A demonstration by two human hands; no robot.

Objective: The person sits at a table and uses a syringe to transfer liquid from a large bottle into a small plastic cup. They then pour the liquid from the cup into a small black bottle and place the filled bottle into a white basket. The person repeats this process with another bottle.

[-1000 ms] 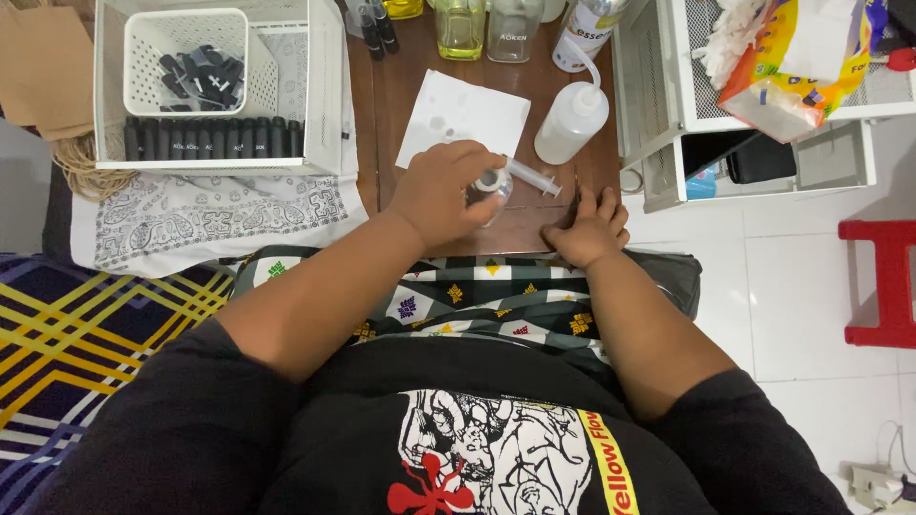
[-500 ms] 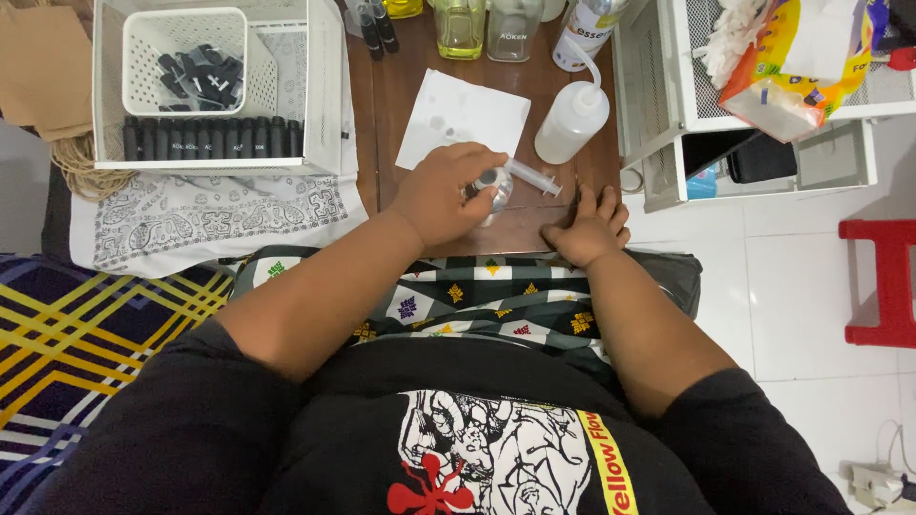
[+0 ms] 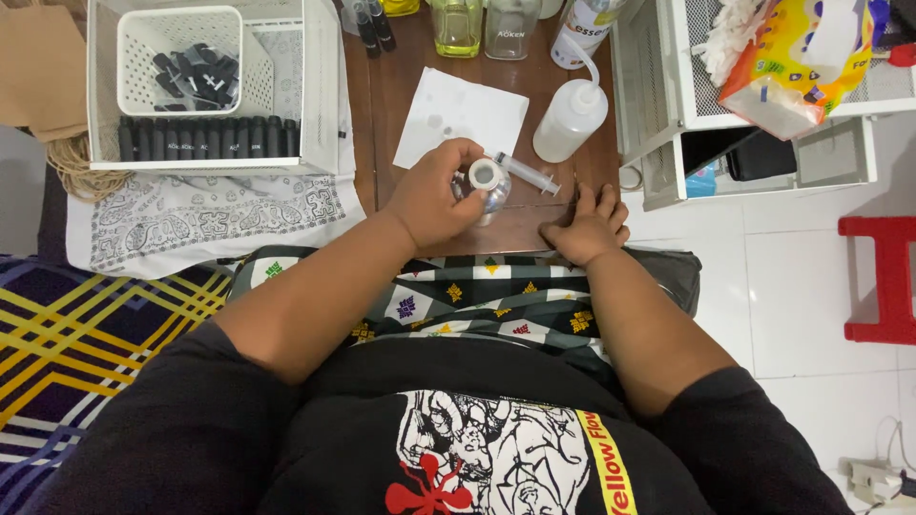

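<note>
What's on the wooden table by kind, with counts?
Paper sheet: 1
Squeeze bottle: 1
Syringe: 1
Small clear bottle, held in the left hand: 1
Glass bottles at the far edge: 2
Total: 6
The right hand lies flat on the table. More items at the top edge are cut off, so not counted.

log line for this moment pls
left hand: grips small clear glass bottle with white cap | right hand: flat on brown wooden table, empty | clear plastic syringe: lying beside bottle
</note>
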